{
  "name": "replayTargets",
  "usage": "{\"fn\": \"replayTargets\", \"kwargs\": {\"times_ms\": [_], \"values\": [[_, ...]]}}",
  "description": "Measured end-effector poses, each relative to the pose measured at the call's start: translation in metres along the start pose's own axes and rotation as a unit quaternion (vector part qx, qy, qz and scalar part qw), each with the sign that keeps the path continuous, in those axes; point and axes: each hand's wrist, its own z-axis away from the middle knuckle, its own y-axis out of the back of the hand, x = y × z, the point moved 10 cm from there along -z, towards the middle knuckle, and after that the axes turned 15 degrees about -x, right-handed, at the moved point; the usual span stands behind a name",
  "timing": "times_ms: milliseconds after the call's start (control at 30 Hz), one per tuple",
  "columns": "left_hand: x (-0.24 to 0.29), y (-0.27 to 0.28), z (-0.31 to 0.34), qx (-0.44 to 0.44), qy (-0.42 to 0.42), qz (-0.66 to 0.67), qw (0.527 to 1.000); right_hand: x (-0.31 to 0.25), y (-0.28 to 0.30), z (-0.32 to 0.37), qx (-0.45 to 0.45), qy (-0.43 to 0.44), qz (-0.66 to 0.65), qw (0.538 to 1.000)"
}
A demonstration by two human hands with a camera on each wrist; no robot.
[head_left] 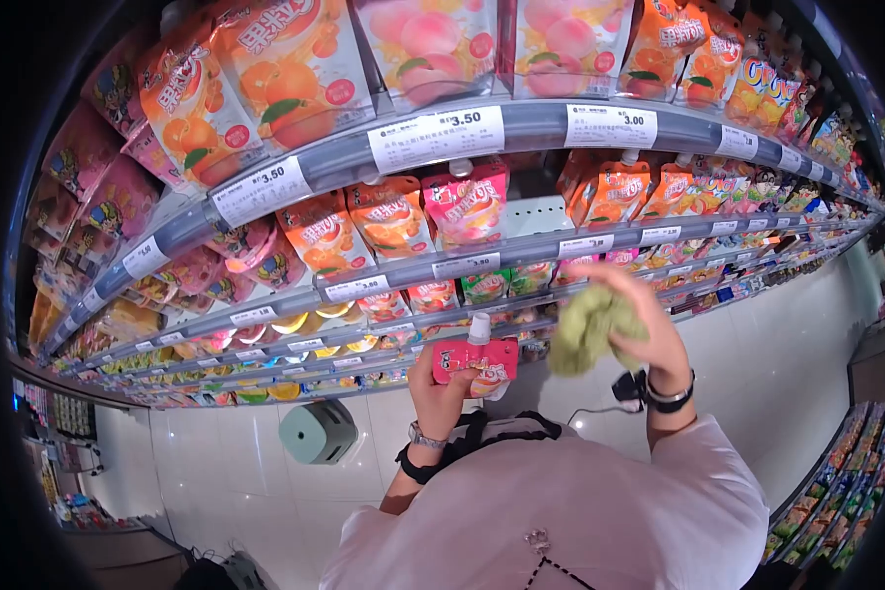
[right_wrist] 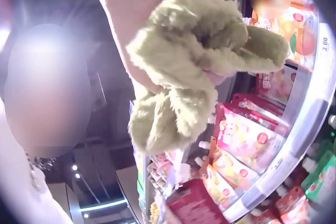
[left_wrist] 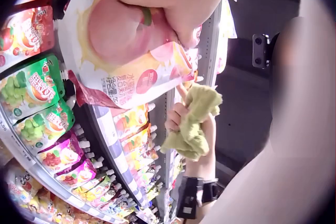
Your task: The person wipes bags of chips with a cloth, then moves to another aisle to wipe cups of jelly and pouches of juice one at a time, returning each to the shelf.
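Note:
My left hand grips a pink spouted pouch in front of the shelves, its white cap pointing up toward them in the head view. Seen from the left wrist, the pouch shows peaches printed on a white and yellow side, with the fingers over part of it. To the right, my right hand holds a crumpled, fuzzy green cloth, raised near the shelf edge. The cloth bunches around the fingers in the right wrist view and hides most of them.
Pink pouches and orange pouches line the middle shelf, with perforated shelf surface showing beside them. Larger pouches stand above, behind price labels. A green stool stands on the tiled floor at left.

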Motion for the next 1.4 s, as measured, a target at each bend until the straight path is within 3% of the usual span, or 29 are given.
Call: {"fn": "replayTargets", "kwargs": {"times_ms": [67, 100, 133, 167, 200, 333, 433, 667, 733, 800, 867, 933, 1000, 1200, 1267, 1400], "values": [[0.007, 0.001, -0.006, 0.021, -0.034, -0.060, 0.997, -0.004, -0.030, 0.009, -0.054, -0.097, 0.016, 0.994], [0.024, -0.006, -0.010, 0.006, -0.078, -0.137, 0.988, -0.009, -0.040, 0.010, -0.047, -0.101, 0.017, 0.994], [0.024, -0.011, -0.014, -0.003, -0.080, -0.134, 0.988, -0.005, -0.049, 0.011, -0.044, -0.166, 0.084, 0.982], [0.031, -0.022, -0.016, -0.041, -0.124, -0.138, 0.982, 0.000, -0.054, 0.014, -0.040, -0.230, 0.148, 0.961], [0.039, -0.032, -0.017, -0.078, -0.171, -0.142, 0.972, 0.003, -0.059, 0.014, -0.030, -0.234, 0.147, 0.960], [0.051, -0.035, -0.021, -0.100, -0.262, -0.121, 0.952, 0.008, -0.067, 0.009, 0.024, -0.200, 0.183, 0.962], [0.047, -0.038, -0.029, -0.118, -0.280, -0.094, 0.948, -0.001, -0.067, 0.012, 0.094, -0.177, 0.216, 0.956], [0.068, -0.067, -0.053, -0.141, -0.341, -0.012, 0.929, -0.038, -0.040, 0.021, 0.229, -0.154, 0.348, 0.896], [0.075, -0.071, -0.067, -0.144, -0.353, -0.006, 0.924, -0.052, -0.033, 0.023, 0.290, -0.097, 0.438, 0.845], [0.082, -0.074, -0.076, -0.139, -0.360, -0.044, 0.921, -0.048, -0.027, 0.017, 0.306, -0.075, 0.451, 0.835], [0.092, -0.068, -0.080, -0.077, -0.433, -0.028, 0.898, -0.051, -0.015, 0.018, 0.368, 0.007, 0.419, 0.830], [0.091, -0.077, -0.092, -0.079, -0.439, -0.035, 0.895, -0.040, -0.002, 0.018, 0.383, 0.011, 0.409, 0.828], [0.089, -0.076, -0.100, -0.017, -0.458, 0.013, 0.889, -0.044, 0.006, 0.018, 0.408, 0.055, 0.432, 0.802], [0.077, -0.092, -0.107, 0.006, -0.428, -0.051, 0.902, -0.033, 0.025, 0.014, 0.411, 0.070, 0.466, 0.780], [0.064, -0.097, -0.109, 0.007, -0.355, -0.072, 0.932, -0.029, 0.024, 0.013, 0.408, 0.107, 0.478, 0.771], [0.050, -0.102, -0.072, -0.031, -0.373, -0.156, 0.914, -0.023, 0.037, 0.016, 0.469, 0.107, 0.450, 0.752]]}}
